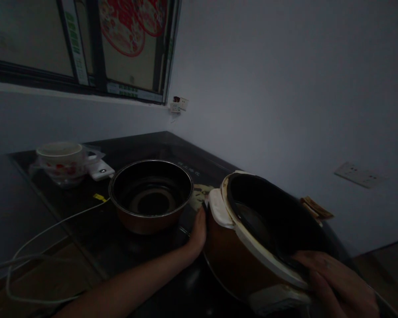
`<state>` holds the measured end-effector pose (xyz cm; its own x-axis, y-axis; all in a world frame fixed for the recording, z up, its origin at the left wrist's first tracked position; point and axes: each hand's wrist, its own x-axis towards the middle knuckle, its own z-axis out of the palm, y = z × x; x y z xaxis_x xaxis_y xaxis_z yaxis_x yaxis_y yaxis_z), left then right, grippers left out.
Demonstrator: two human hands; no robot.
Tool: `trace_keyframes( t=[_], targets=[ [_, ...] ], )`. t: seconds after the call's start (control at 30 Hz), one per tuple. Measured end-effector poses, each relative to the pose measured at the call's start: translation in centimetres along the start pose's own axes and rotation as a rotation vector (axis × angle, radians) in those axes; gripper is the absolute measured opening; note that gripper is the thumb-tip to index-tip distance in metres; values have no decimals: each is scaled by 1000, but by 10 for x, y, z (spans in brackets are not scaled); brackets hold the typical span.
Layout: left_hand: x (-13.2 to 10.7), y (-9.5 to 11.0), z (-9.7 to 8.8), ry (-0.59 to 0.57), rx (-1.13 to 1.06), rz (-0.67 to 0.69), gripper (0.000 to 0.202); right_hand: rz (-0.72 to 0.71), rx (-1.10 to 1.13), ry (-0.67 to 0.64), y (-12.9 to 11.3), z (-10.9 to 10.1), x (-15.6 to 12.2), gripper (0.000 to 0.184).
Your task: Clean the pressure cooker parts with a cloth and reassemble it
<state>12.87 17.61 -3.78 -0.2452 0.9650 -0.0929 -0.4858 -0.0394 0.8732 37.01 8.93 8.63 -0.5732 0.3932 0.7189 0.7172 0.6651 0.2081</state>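
Note:
A brown rice cooker body [239, 256] with a cream rim stands tilted on the dark counter [96, 229] at the right. My left hand [198, 234] presses flat against its left side. My right hand [338, 282] lies over the near right rim, fingers curled onto the edge. The cooker's cavity is dark and looks empty. To its left the removed inner pot [151, 196] sits upright on the counter with a little water in the bottom.
A white bowl [60, 155] on clear plastic wrapping stands at the counter's far left, with a small white device [101, 170] beside it. A white cord [40, 240] trails off the counter's left edge. Wall sockets [358, 174] sit on the right wall; a window is above.

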Motion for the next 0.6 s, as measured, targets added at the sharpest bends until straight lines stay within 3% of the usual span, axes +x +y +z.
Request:
trace_keyframes(
  t=[0.13, 0.23, 0.37, 0.5, 0.6],
  targets=[
    [-11, -25, -14, -5, 21, -54, 41, -20, -4, -24, 6, -2, -2, 21],
    [-16, -27, -14, -15, 28, -56, 46, 6, 36, -14, 11, -1, -5, 19],
    [-18, -5, 1, -69, 8, 34, 46, 43, 94, -26, 16, -2, -8, 18],
    [-9, 26, 20, -210, -56, 199, 44, 41, 90, -22, 18, -4, -4, 17],
    [2, 36, 27, -246, -86, 197, 42, -1, 55, -47, 16, -3, 0, 15]
  ],
)
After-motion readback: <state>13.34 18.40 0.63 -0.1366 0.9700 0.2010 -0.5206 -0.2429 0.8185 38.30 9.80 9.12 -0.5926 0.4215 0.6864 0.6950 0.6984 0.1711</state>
